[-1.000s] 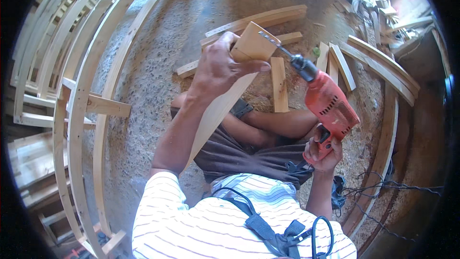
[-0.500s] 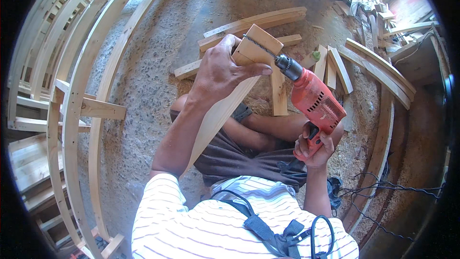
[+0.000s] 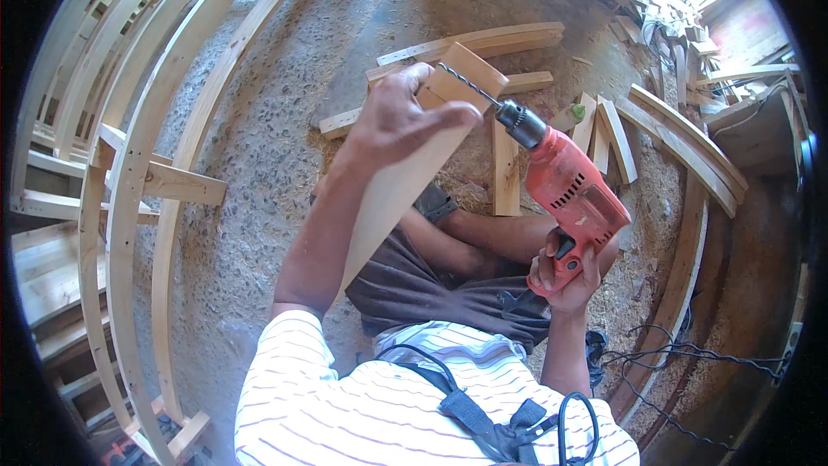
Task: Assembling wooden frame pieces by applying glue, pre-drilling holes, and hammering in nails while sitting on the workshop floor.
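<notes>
My left hand (image 3: 401, 116) is closed around a pale wooden board (image 3: 388, 211) near its upper end, thumb on the near side. The board slants down past my left forearm toward my lap. In my right hand (image 3: 569, 280) is a red corded power drill (image 3: 576, 190), held by its handle with a finger by the trigger. Its black chuck (image 3: 519, 123) carries a long twist drill bit (image 3: 470, 84). That bit points up and to the left, across the squared wooden end (image 3: 474, 69) above my left hand; whether it touches the wood I cannot tell.
Slatted wooden frames (image 3: 129, 198) stand along the left. Cut wood strips (image 3: 504, 39) lie ahead, and curved pieces (image 3: 681, 147) at the right. A small greenish bottle (image 3: 567, 116) is by short offcuts. Black cables (image 3: 690, 351) run at lower right; sawdust covers the floor.
My left thumb has drawn in slightly along the board. The drill's body has shifted a little right and down in the view, its bit still across the wooden end. The whole view has shifted slightly.
</notes>
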Available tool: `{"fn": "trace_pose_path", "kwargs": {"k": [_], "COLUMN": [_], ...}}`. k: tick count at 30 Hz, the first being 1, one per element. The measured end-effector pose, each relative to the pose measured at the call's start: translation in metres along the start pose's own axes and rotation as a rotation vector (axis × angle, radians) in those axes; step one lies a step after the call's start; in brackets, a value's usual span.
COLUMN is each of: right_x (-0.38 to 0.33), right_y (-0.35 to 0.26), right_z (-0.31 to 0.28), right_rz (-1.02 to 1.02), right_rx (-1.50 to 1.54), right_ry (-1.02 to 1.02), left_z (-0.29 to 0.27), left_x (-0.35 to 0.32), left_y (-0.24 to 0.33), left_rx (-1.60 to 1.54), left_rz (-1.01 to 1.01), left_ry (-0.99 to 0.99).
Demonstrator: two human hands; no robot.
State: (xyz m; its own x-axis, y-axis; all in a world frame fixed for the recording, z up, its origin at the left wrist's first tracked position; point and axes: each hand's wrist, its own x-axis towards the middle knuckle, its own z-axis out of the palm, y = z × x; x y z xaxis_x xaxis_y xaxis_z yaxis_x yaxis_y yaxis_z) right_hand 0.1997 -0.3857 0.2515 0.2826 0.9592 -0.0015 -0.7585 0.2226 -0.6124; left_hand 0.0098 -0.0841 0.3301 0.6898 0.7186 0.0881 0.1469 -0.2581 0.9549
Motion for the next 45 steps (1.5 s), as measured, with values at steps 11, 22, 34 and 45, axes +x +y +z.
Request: {"fn": "trace_pose_path", "kwargs": {"k": [11, 22, 34, 45], "right_x": [-0.028, -0.03, -0.062, -0.026], "right_y": [-0.035, -0.043, -0.095, -0.15], "right_z": [0.008, 0.02, -0.026, 0.054], "right_rz": [-0.213, -0.307, -0.14, -0.622], "right_rx": [-0.662, -0.66, -0.809, -2.289], "right_ry": [0.014, 0.116, 0.314, -0.093], "left_z": [-0.038, -0.046, -0.035, -0.003], "left_x": [0.005, 0.003, 0.0, 0.003], "left_y": [-0.022, -0.029, -0.014, -0.01], "left_rx": [-0.121, -0.14, -0.059, -0.05], "left_rz": [-0.07, -0.084, -0.042, -0.046], "left_ry": [-0.055, -0.027, -0.179, -0.327]}}
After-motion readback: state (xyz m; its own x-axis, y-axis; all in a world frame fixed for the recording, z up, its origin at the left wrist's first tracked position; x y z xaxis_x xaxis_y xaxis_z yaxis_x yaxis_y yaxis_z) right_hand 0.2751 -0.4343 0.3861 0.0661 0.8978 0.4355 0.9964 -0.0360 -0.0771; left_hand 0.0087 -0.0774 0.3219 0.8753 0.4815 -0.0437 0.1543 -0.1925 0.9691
